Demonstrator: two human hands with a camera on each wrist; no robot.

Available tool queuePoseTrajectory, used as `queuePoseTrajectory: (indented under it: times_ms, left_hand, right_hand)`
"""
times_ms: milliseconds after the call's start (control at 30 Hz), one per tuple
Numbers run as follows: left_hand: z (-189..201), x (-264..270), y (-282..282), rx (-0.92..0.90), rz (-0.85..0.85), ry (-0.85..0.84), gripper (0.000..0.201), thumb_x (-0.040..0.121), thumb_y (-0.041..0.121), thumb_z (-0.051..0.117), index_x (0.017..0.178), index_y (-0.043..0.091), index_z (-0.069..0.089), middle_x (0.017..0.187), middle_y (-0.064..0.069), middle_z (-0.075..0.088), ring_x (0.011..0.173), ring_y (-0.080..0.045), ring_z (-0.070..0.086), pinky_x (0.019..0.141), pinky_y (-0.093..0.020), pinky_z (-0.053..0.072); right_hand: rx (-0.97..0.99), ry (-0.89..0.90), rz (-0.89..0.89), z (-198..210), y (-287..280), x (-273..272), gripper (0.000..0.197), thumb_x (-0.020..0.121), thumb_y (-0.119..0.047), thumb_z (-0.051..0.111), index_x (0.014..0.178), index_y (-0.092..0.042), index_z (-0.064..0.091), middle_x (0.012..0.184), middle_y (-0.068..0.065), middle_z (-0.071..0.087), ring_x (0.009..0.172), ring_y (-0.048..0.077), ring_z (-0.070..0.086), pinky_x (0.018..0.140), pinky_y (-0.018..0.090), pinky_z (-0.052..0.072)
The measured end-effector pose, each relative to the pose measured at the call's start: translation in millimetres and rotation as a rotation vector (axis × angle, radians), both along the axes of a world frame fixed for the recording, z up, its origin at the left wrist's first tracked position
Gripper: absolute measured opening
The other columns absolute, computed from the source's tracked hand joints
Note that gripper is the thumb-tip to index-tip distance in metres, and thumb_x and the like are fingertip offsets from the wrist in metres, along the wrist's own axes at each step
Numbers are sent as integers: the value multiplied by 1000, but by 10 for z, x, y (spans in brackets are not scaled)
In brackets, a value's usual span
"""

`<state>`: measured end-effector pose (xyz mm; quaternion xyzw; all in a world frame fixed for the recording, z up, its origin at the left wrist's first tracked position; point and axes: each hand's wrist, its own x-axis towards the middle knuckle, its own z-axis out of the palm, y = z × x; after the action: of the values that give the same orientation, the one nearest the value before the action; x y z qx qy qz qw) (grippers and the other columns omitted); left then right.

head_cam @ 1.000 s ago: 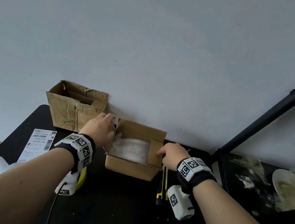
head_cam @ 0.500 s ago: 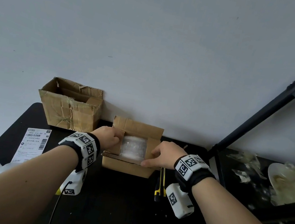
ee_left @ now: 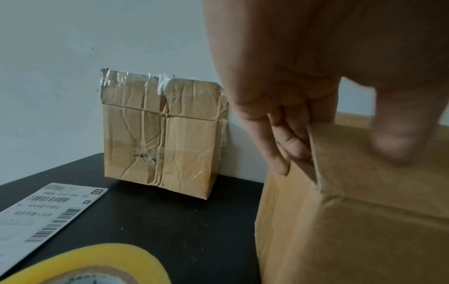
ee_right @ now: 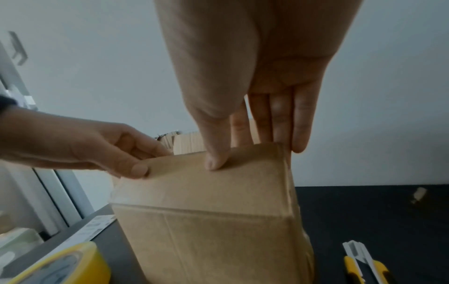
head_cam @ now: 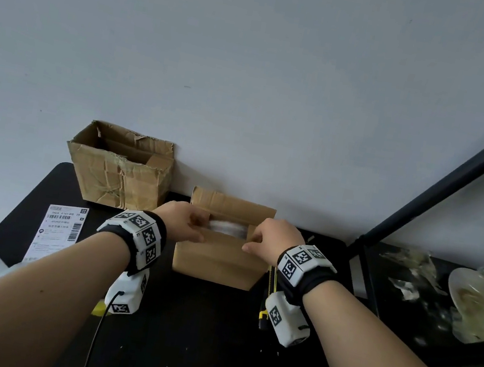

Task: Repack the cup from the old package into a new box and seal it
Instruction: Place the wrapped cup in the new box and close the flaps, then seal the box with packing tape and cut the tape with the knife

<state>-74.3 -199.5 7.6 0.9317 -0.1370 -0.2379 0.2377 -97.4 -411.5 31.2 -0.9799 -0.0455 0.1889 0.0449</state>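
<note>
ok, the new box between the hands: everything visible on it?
The new box is plain, clean brown corrugated cardboard with no tape or label showing. It stands upright on the black table near the wall, right of the crumpled old box. Its near flap is folded nearly flat, its far flap stands up, and bubble wrap shows through the gap. The left hand and right hand pinch the near flap, thumbs on top.

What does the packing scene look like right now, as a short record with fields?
new box: near flap folded over, far flap up, bubble wrap showing in the gap
left hand: pinches near flap's left end
right hand: pinches near flap's right end
old box: open, back left
tape roll: yellow, left of new box
seal: not yet done
</note>
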Motion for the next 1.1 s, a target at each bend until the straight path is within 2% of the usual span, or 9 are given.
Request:
queuePoseTrajectory:
  times_ms: [167,333,400,467,567,667,833,967,1100]
  left_hand:
    - [-60,33,17,83,1,-192,59,75,26,77,127,19,51,119,-2,51,110,-19,52,91,-29,45]
    - [-105,78,56,188,17,-303,125,61,39,85,150,30,-3,148,-1,13,138,-23,17,104,-41,42]
    - [-108,112,31,214,-54,-334,122,62,37,84,150,26,1,154,2,10,142,-21,11,110,-40,35]
    - [-109,134,4,196,-82,-343,106,62,36,84,146,22,20,146,3,28,137,-19,27,108,-37,36]
    - [-101,134,13,170,-105,-342,65,67,33,81,120,24,47,122,6,47,117,-17,45,95,-29,39]
    - [-137,136,59,137,-148,-251,38,76,31,76,110,25,60,122,8,46,116,-14,44,94,-27,39]
    - [-148,120,74,113,-126,-184,42,72,39,77,108,23,61,145,7,33,136,-18,28,107,-33,32]
    - [-170,132,47,58,-100,-184,41,71,38,78,100,19,57,104,10,49,112,-19,50,84,-27,39]
    - [-165,177,18,86,-81,-212,29,75,36,75,95,22,58,96,13,48,103,-15,52,80,-25,37]
  right_hand:
    - [-95,-28,-4,-74,92,54,23,84,-36,69,101,-21,69,106,2,67,100,23,62,73,28,44]
    - [-113,-210,71,-118,98,55,78,71,-39,80,133,-19,38,132,8,38,125,27,37,95,36,39]
    - [-183,-252,141,-129,127,82,108,68,-38,83,149,-23,13,150,15,17,141,33,18,112,43,24]
    - [-196,-203,149,-117,154,111,117,69,-34,82,152,-22,0,156,15,10,145,31,11,116,47,17]
    - [-130,-78,155,-123,163,133,72,76,-25,77,138,-18,39,135,7,51,125,27,48,99,39,41]
    - [-120,-38,178,-111,145,130,37,83,-19,66,120,-17,59,122,3,60,112,26,56,91,36,48]
    - [-59,61,182,-147,158,80,67,67,-51,77,115,-15,47,115,2,55,107,23,54,84,35,47]
    - [-116,40,221,-225,184,76,78,59,-52,83,113,-17,38,110,4,54,103,24,54,83,37,48]
    - [-151,27,241,-189,213,121,77,57,-51,83,111,-17,40,106,5,57,97,27,59,78,36,46]
